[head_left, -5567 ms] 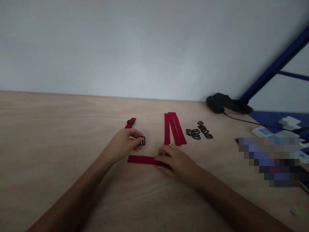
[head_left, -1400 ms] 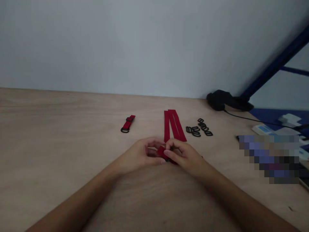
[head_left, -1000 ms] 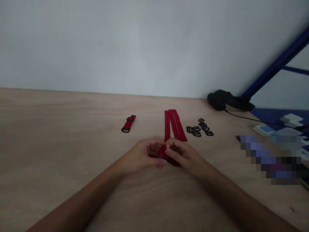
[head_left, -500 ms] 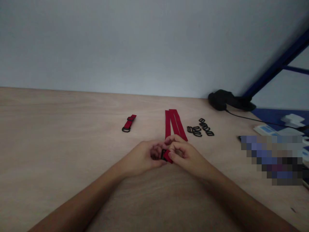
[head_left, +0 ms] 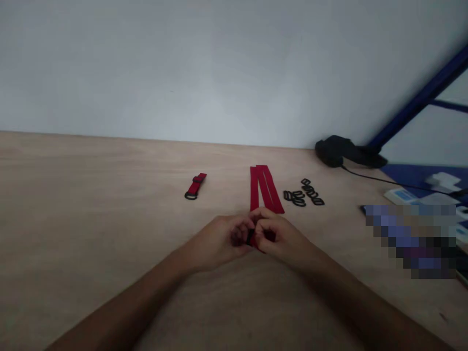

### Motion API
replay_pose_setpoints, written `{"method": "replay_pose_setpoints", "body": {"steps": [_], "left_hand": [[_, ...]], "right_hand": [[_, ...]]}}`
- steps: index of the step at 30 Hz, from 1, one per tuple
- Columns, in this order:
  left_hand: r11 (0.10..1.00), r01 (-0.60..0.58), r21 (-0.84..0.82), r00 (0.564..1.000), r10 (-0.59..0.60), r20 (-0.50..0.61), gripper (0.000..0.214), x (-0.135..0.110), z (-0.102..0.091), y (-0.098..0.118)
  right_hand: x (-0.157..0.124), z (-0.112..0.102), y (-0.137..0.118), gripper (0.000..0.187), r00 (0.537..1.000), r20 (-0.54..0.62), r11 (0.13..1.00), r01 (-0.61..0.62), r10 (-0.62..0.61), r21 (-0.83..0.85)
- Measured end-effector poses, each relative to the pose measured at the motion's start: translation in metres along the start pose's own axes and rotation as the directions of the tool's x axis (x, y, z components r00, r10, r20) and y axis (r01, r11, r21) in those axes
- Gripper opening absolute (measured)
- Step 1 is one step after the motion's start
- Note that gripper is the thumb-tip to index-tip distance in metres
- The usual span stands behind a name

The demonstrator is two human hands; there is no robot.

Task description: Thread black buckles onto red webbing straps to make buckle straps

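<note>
My left hand [head_left: 221,243] is closed around a black strap buckle [head_left: 250,237], its fingers curled and partly in shadow. My right hand [head_left: 281,238] pinches a short piece of red webbing [head_left: 258,246] that meets the buckle; most of it is hidden by the fingers. Whether the webbing is threaded through cannot be made out. Just beyond my hands lie flat red straps [head_left: 269,190]. To their right sit several loose black rings and slides [head_left: 298,197]. Farther left rests a red strap with a black slider and D-ring [head_left: 195,186].
A black object [head_left: 334,151] with a cable [head_left: 387,181] lies at the back right by the wall. Along the right edge are a pixelated flat item [head_left: 409,234] and white-and-blue boxes [head_left: 400,195]. The wooden tabletop [head_left: 91,204] runs to a pale wall.
My two hands have drawn closer together around the buckle. The right fingers now cover more of the red webbing. The things on the table have stayed put.
</note>
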State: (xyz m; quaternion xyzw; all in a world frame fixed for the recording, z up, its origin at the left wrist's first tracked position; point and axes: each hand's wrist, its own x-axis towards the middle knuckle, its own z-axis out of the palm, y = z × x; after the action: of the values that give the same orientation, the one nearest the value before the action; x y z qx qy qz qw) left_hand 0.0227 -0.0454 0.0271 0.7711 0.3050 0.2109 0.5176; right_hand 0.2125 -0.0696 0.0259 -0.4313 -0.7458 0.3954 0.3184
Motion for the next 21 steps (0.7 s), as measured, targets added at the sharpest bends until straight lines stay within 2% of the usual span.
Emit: {"method": "replay_pose_setpoints", "body": {"steps": [3,8,14,17,21], "left_hand": [[0.999,-0.014,-0.040,1.000,0.014,0.003,0.018,0.001,-0.001,0.000],[0.997,-0.031,-0.074,0.998,0.028,-0.048,0.025,0.000,-0.003,-0.004],[0.984,-0.175,0.010,0.984,0.176,-0.007,0.026,0.000,-0.005,-0.003],[0.976,-0.215,0.026,0.977,0.215,-0.002,0.027,0.000,-0.008,0.001],[0.980,-0.176,-0.096,0.984,0.172,-0.045,0.028,0.001,-0.007,0.000]], "right_hand": [[0.000,0.001,-0.001,0.020,1.000,0.007,1.000,-0.002,0.002,0.002],[0.000,-0.002,-0.003,0.023,0.999,0.000,0.999,-0.050,0.050,-0.007],[-0.003,-0.014,-0.007,0.022,0.981,0.180,0.997,-0.067,0.070,-0.026],[-0.003,-0.015,-0.006,0.022,0.987,0.135,0.996,-0.086,0.089,-0.029],[-0.002,-0.009,-0.001,0.017,0.990,-0.004,0.987,-0.140,0.141,0.075]]}}
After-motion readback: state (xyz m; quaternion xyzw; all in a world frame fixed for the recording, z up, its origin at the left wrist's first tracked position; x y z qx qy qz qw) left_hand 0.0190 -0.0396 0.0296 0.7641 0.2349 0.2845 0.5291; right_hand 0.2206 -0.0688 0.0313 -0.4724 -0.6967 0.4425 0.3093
